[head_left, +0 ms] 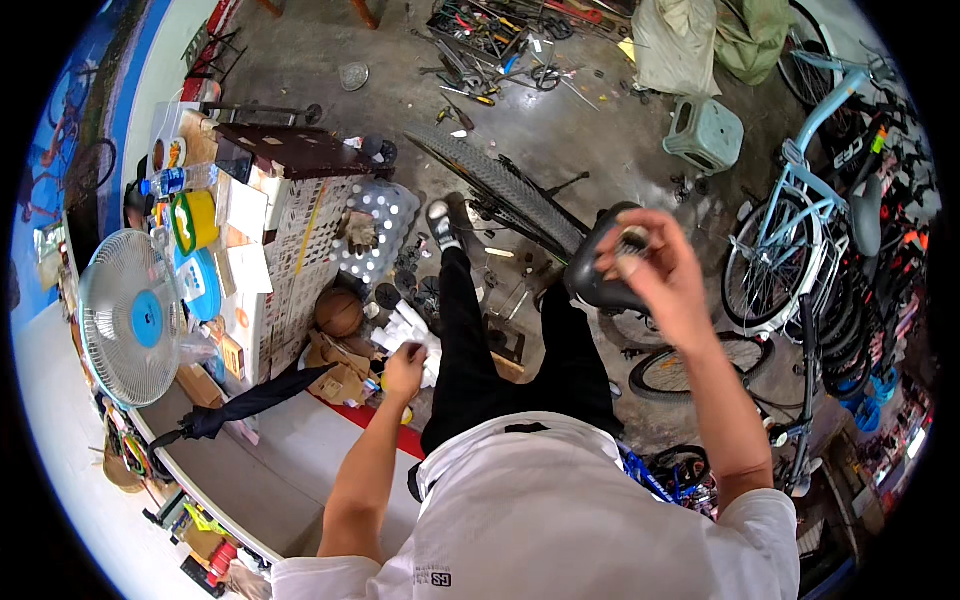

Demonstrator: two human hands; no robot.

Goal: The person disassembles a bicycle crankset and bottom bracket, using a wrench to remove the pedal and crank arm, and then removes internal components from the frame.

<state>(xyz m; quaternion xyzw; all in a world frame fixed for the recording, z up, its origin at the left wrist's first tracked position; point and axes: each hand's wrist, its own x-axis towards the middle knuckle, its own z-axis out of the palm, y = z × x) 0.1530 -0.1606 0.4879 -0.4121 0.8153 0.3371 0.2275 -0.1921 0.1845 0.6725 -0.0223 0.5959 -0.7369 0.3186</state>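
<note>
My right hand [668,272] is raised over a black bicycle saddle [590,278]. Pinched in its fingers is a small round dark metal part [632,241] with a ridged edge; its exact kind is too small to tell. Beyond the saddle stretches a bicycle wheel with a knobbly tyre [505,188]. Lower and to the left, my left hand [404,373] has its fingers curled closed, and whatever may be inside them is hidden. Behind it in the picture lie crumpled white wrappings [408,330] and a torn cardboard box [340,370].
A desk [300,235] stands left, near a fan [135,318] and a folded umbrella [250,405]. A basketball [338,312] rests beside it. Scattered tools [480,50] cover the far floor. At right are a plastic stool [704,135] and a light blue bicycle [800,175].
</note>
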